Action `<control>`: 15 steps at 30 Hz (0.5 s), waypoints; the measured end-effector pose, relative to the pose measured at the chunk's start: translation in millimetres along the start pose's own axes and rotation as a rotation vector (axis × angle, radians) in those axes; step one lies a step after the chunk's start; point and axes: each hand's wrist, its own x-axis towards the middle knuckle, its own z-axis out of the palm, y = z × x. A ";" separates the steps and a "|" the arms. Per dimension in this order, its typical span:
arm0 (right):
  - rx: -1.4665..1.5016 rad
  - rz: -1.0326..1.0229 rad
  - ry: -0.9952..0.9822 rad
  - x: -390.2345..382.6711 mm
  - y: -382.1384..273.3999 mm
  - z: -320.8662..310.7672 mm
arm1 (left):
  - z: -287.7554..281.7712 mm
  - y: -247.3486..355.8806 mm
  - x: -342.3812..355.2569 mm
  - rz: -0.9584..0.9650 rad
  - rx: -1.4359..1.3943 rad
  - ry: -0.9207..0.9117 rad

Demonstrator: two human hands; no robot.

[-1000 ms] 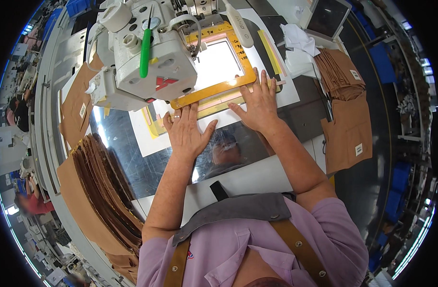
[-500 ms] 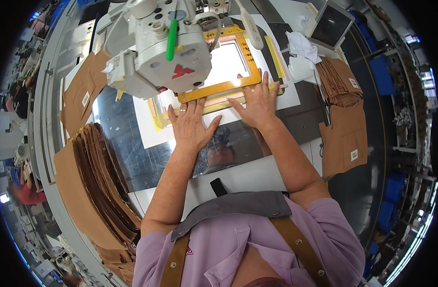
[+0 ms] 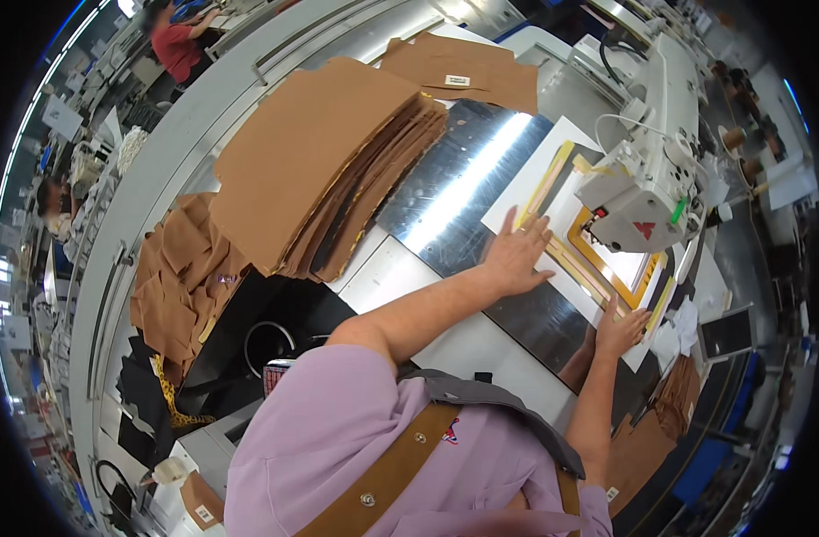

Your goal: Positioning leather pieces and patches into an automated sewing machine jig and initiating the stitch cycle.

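Note:
My left hand [image 3: 517, 261] lies with fingers spread on the near left part of a layered template with yellow and pink strips, on a white sheet [image 3: 503, 217]. My right hand [image 3: 622, 329] rests with fingers apart at the template's near right part. Between and beyond them is an orange-yellow frame [image 3: 595, 265] around a white opening, partly hidden beneath the head of a white industrial sewing machine [image 3: 626, 192], which has a green tool on it. A shiny metal plate [image 3: 436, 197] lies under the sheet.
A tall stack of brown cut pieces [image 3: 293, 152] stands left, beside crumpled brown pieces [image 3: 184, 268] and flat pieces [image 3: 463, 58] farther back. More brown pieces [image 3: 640, 456] and a small screen [image 3: 727, 333] are at right. A co-worker in red [image 3: 177, 52] sits at upper left.
The view has swung left and rotated, bringing the stacks and co-worker further into view and shifting the machine rightward. My hands remain on the template, fingers spread.

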 end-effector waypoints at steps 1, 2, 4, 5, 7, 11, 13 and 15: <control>0.044 0.001 0.003 2.5 1.0 1.2 | -26.9 -14.7 -12.6 -0.048 0.005 -0.011; 0.086 0.012 0.006 4.7 4.9 4.4 | -51.6 -33.0 -24.3 -0.095 0.041 0.052; 0.114 -0.014 0.056 8.5 19.4 11.5 | -112.5 -74.8 -46.6 -0.135 0.082 0.377; 0.129 -0.028 0.037 8.1 22.0 10.1 | -152.4 -94.1 -56.4 -0.189 0.107 0.446; 0.135 -0.068 0.010 5.4 33.4 13.0 | -209.3 -135.9 -78.8 -0.417 0.065 0.510; 0.167 -0.168 -0.021 -11.8 37.0 7.9 | -258.1 -222.7 -147.6 -0.665 -0.084 0.312; 0.228 -0.239 0.058 -19.6 41.1 10.0 | -263.3 -236.6 -162.4 -0.657 -0.247 0.255; 0.244 -0.248 0.036 -23.4 46.3 10.7 | -267.7 -226.8 -154.6 -0.691 -0.153 0.200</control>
